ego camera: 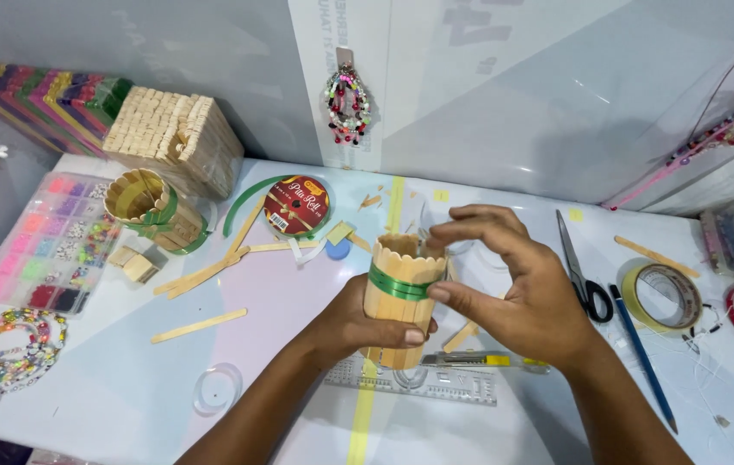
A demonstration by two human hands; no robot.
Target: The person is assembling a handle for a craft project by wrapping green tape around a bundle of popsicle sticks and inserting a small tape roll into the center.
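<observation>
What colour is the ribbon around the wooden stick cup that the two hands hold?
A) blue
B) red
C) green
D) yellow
C: a shiny green ribbon circles the stick cup, held between the left hand and the right hand.

Both forearms came up from the lower edge of the view and met near the middle. The left hand sat lower, palm turned toward the right, its fingers curled round in a closed grip with the thumb lying across the front, nail showing. The right hand was raised a little higher, wrist bent, back of the hand facing the camera. Its fingers arched over toward the left, the thumb pointing left below them, fingertips drawn close together.
</observation>
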